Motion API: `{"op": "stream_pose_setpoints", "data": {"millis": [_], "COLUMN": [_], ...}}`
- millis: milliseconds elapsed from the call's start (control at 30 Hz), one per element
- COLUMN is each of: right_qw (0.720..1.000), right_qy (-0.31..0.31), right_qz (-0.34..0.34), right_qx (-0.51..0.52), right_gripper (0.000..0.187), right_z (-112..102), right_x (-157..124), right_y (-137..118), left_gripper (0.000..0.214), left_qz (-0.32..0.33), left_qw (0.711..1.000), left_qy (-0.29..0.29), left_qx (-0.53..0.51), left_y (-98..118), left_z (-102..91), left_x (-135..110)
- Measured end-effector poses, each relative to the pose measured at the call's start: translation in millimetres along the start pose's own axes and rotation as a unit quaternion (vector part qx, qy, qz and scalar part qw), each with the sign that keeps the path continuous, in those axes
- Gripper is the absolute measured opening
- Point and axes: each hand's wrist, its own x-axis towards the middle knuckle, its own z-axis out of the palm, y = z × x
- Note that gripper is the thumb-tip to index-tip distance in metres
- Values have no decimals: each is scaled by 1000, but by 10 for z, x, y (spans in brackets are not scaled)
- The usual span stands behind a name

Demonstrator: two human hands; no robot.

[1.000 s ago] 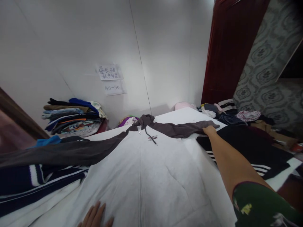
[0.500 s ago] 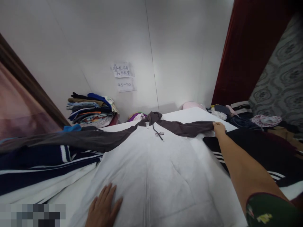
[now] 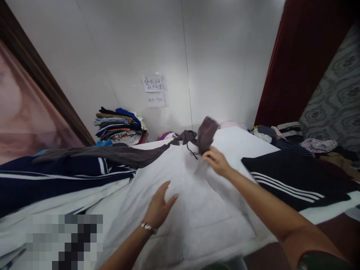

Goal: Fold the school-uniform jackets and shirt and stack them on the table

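Note:
A white hoodie (image 3: 194, 210) with dark grey sleeves lies front-up on the white table (image 3: 242, 140). My right hand (image 3: 217, 162) grips the cuff end of its right grey sleeve (image 3: 206, 135), which is lifted and swung in over the chest near the zip. My left hand (image 3: 161, 204) lies flat with fingers spread on the hoodie's white front. A watch sits on that wrist. The left grey sleeve (image 3: 107, 153) stretches out to the left over a navy garment.
A navy garment with white stripes (image 3: 56, 176) lies at left, a black one with white stripes (image 3: 292, 178) at right. A stack of folded clothes (image 3: 119, 127) stands by the wall under paper notes (image 3: 155, 90). Loose clothes (image 3: 292, 138) and a dark red curtain (image 3: 298, 63) are at right.
My right hand has pulled the right sleeve from its stretched-out position inward over the chest. My left hand has slid up the hoodie's front. The view has shifted left.

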Motion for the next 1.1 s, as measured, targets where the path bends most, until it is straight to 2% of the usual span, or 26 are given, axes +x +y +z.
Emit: {"op": "stream_pose_setpoints", "data": {"millis": [33,67,100,167,233,267,367,433,467,567,667,767,867,967,1100], "right_qw": [998,992,979,956,957,965,982,955,933,879,849,840,854,875,913], "right_qy": [-53,-117,-186,-268,-271,-245,-97,8,33,41,29,27,43,48,-34], "right_qz": [-20,-39,-62,-61,-15,22,163,277,336,465,527,533,501,467,389], "right_qx": [11,33,61,101,104,88,-18,-105,-128,-94,19,101,133,116,119], "right_gripper": [19,20,21,19,18,19,21,26,32,51,66,75,74,67,57], "right_z": [197,374,520,675,612,503,-10,-364,-506,-726,-707,-638,-613,-584,-413], "right_x": [-129,-263,-397,-654,-896,-1016,-1408,-1688,-1819,-2092,-2135,-2033,-1893,-1721,-1403], "right_y": [-128,-232,-312,-403,-404,-372,-192,-66,-21,-2,-123,-280,-430,-602,-869], "left_gripper": [62,64,59,41,30,27,19,16,16,17,21,26,29,24,19], "left_qz": [-35,-73,-124,-252,-330,-347,-346,-338,-333,-305,-228,-155,-128,-96,-55], "left_qw": [993,971,933,851,803,796,804,807,807,804,812,828,837,848,848], "left_qy": [-25,-51,-81,-58,-12,6,27,23,15,-23,-60,-63,-34,10,69], "left_qx": [-109,-223,-328,-457,-496,-496,-483,-484,-488,-510,-533,-536,-531,-521,-522], "left_y": [139,248,324,375,324,280,174,183,220,442,765,1091,1351,1520,1607], "left_z": [140,282,416,617,707,715,663,614,593,540,494,455,403,285,-34], "left_x": [62,132,206,359,492,546,679,778,842,1107,1469,1878,2271,2610,2955]}}
